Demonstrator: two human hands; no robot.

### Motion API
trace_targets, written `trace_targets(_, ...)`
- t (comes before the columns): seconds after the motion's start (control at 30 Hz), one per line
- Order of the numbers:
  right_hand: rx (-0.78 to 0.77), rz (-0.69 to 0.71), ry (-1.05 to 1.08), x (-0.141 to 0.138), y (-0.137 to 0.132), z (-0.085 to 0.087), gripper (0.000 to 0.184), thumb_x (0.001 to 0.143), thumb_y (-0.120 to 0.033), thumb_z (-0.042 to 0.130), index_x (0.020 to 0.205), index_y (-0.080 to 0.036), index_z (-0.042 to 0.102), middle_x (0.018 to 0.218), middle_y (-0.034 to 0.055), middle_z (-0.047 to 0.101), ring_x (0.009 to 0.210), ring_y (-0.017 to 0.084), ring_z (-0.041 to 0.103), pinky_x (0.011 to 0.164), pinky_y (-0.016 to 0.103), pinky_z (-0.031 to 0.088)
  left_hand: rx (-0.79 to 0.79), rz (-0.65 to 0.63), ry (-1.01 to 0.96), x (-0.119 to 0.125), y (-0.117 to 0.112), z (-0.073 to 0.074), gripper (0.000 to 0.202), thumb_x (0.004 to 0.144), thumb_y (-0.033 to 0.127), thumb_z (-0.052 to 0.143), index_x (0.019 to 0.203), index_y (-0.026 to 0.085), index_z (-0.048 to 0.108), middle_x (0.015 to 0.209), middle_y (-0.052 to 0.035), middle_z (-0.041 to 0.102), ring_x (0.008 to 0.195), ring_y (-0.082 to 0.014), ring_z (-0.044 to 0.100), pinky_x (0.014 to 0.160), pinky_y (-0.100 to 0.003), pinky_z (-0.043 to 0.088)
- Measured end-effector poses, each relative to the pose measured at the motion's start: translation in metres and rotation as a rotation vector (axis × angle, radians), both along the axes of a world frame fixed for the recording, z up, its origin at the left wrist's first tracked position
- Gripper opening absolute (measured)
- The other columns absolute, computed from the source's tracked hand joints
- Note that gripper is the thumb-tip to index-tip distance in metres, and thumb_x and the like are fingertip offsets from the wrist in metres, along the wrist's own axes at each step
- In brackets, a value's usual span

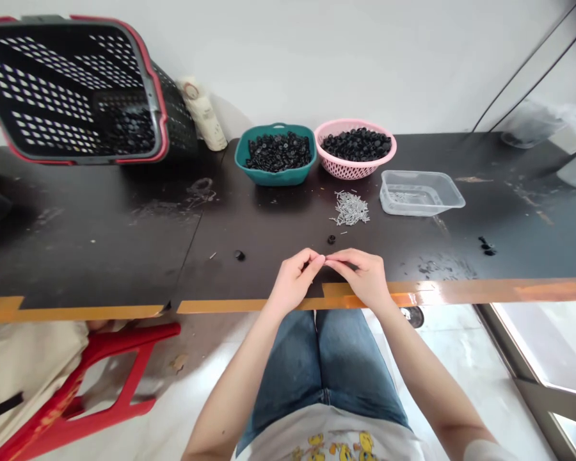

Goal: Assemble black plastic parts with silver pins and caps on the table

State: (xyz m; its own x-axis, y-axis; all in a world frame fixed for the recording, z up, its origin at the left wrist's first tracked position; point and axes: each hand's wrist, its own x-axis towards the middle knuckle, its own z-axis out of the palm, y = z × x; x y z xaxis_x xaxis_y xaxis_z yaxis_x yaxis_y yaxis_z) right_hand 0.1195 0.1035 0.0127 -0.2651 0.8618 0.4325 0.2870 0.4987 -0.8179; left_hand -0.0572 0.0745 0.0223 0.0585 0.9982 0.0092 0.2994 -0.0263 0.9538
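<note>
Centrally: my left hand (292,280) and right hand (365,276), thumb and forefinger of each drawn together, the two pinches meeting tip to tip just above the table's near edge. Whatever sits between them is too small and too covered to tell; I cannot say which fingers clamp it, if any.

Black part (331,239), one: on the table (125,256), just beyond my meeting fingertips, apart from them.

Loose pin (344,232), one: lying flat, beside that part, on its far right.

Pin pile (351,209), one: silvery, loose, farther out.

Clear tub (445,203), one: right of the pile, a few pins inside.

Pink basket (350,169), one: behind the pile, heaped with black pieces.

Teal basket (276,178), one: left of the pink, nearly touching it, filled with black discs.

Black cap (239,255), one: well left of my left fingers, a second pin (213,255) beyond it.

Large crate (175,112), one: far left, tipped with its mouth toward me, black pieces within.

White bottle (206,118), one: leaning beside the crate.

Red stool (132,378), one: below the table, left.
</note>
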Motion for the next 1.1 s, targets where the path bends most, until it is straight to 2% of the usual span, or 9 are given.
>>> trace_targets(0.07,-0.024,0.007,-0.022,0.003,-0.005,-0.001,0.01,0.094,-0.031,0.069,0.089,-0.027,0.077,0.089,0.0017,0.077,0.08,0.021,0.072,0.075,0.034,0.058,-0.007,0.017,0.002,0.001,-0.01,-0.003,0.033,0.1,0.048,0.049,0.089,0.021,0.065,0.075,0.0018,0.059,0.064,-0.0128,0.051,0.063,-0.024,0.041)
trace_targets(0.17,-0.103,-0.027,0.031,0.006,-0.012,-0.005,0.01,0.096,-0.031,0.066,0.093,-0.026,0.075,0.093,0.0025,0.076,0.085,0.02,0.071,0.077,0.033,0.058,0.021,0.061,-0.063,0.002,-0.021,-0.01,0.031,0.103,0.039,0.041,0.115,0.024,0.066,0.085,-0.0002,0.06,0.066,-0.0135,0.051,0.066,-0.026,0.043)
trace_targets(0.37,-0.191,-0.059,0.14,0.009,-0.016,-0.01,0.01,0.095,-0.033,0.067,0.093,-0.025,0.073,0.094,0.0039,0.075,0.086,0.021,0.072,0.078,0.034,0.059,0.061,-0.02,-0.116,0.002,-0.024,-0.015,0.047,0.104,0.037,0.038,0.15,0.025,0.042,0.091,-0.0008,0.062,0.068,-0.0129,0.056,0.074,-0.026,0.049)
trace_targets(0.43,-0.177,-0.04,0.147,0.008,-0.017,-0.01,0.008,0.095,-0.031,0.067,0.094,-0.025,0.073,0.096,0.004,0.075,0.087,0.02,0.072,0.079,0.034,0.059,0.052,-0.038,-0.159,0.004,-0.022,-0.015,0.045,0.103,0.038,0.045,0.146,0.024,0.041,0.1,-0.0026,0.067,0.068,-0.0114,0.059,0.074,-0.026,0.051)
trace_targets(0.5,-0.183,-0.024,0.164,0.005,-0.019,-0.009,0.005,0.094,-0.029,0.068,0.094,-0.025,0.072,0.095,0.0032,0.075,0.085,0.019,0.072,0.078,0.033,0.06,0.043,0.0,-0.256,0.006,-0.022,-0.016,0.036,0.099,0.04,0.056,0.13,0.022,0.047,0.103,-0.0038,0.072,0.066,-0.0106,0.061,0.072,-0.026,0.053)
trace_targets(0.67,-0.265,-0.006,0.333,-0.013,-0.03,-0.003,0.015,0.088,-0.028,0.076,0.096,-0.026,0.063,0.091,0.0022,0.077,0.084,0.019,0.075,0.078,0.033,0.063,0.052,0.26,-0.389,0.007,-0.029,-0.013,0.027,0.084,0.041,0.076,0.091,0.019,0.061,0.079,-0.0012,0.074,0.057,-0.0112,0.063,0.061,-0.024,0.053)
trace_targets(0.8,-0.236,0.034,0.387,-0.028,-0.037,0.004,0.027,0.087,-0.024,0.077,0.093,-0.027,0.051,0.091,0.0004,0.078,0.088,0.019,0.076,0.081,0.035,0.064,0.037,0.399,-0.496,0.005,-0.041,-0.008,0.03,0.083,0.047,0.077,0.092,0.018,0.074,0.078,-0.0031,0.075,0.054,-0.0112,0.064,0.058,-0.024,0.055)
trace_targets(0.93,-0.179,0.063,0.319,-0.037,-0.043,0.014,0.026,0.087,-0.021,0.077,0.092,-0.027,0.052,0.092,0.0012,0.078,0.088,0.02,0.077,0.082,0.037,0.064,-0.03,0.523,-0.776,0.01,-0.05,-0.004,0.041,0.077,0.058,0.081,0.089,0.019,0.077,0.076,-0.0012,0.072,0.054,-0.0069,0.058,0.056,-0.019,0.053)
trace_targets(1.1,-0.12,0.002,0.213,-0.045,-0.054,0.025,0.023,0.085,-0.021,0.078,0.091,-0.027,0.056,0.089,0.0013,0.077,0.082,0.02,0.076,0.078,0.037,0.064,-0.203,0.467,-1.102,0.021,-0.053,0.002,0.054,0.065,0.066,0.086,0.086,0.018,0.075,0.058,0.0043,0.054,0.055,-0.0064,0.052,0.056,-0.018,0.05)
